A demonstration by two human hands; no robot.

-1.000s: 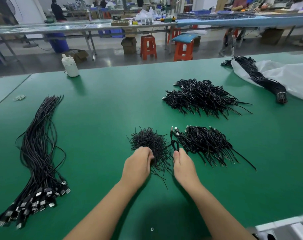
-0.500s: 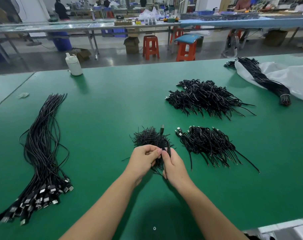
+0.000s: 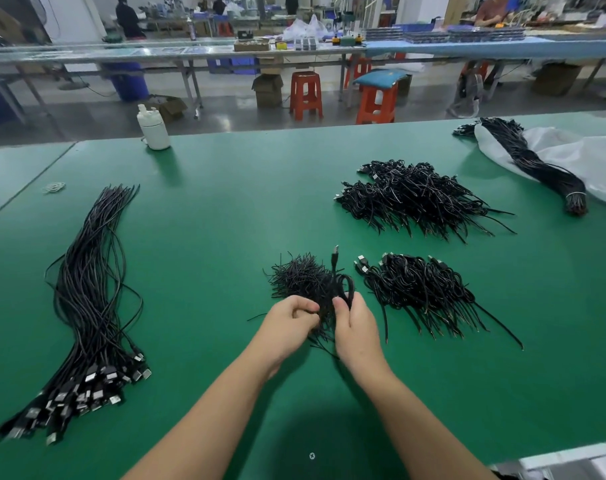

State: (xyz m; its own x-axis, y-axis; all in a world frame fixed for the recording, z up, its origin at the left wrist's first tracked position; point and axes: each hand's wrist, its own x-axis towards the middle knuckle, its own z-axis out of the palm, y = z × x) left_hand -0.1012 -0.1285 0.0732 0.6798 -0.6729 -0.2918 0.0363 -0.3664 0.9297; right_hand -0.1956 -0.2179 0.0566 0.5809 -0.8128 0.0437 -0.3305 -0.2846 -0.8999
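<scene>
My right hand [image 3: 357, 327] grips a coiled black cable [image 3: 343, 289] whose plug sticks up at the top. My left hand [image 3: 289, 322] has its fingers curled and pinches a thin black twist tie beside the coil. Both hands sit at the near edge of a small heap of black twist ties [image 3: 303, 277] on the green table [image 3: 225, 220]. Just to the right lies a pile of coiled, tied cables [image 3: 419, 289].
A long bundle of straight black cables [image 3: 86, 306] with plugs lies at the left. A larger pile of coiled cables [image 3: 415, 199] is farther right. A tied cable bundle [image 3: 537, 171] rests on a white bag [image 3: 592, 161]. A white bottle [image 3: 154, 128] stands at the far edge.
My right hand brought the coiled cable left from beside the tied pile to over the twist ties. My left hand rose from the ties to meet it.
</scene>
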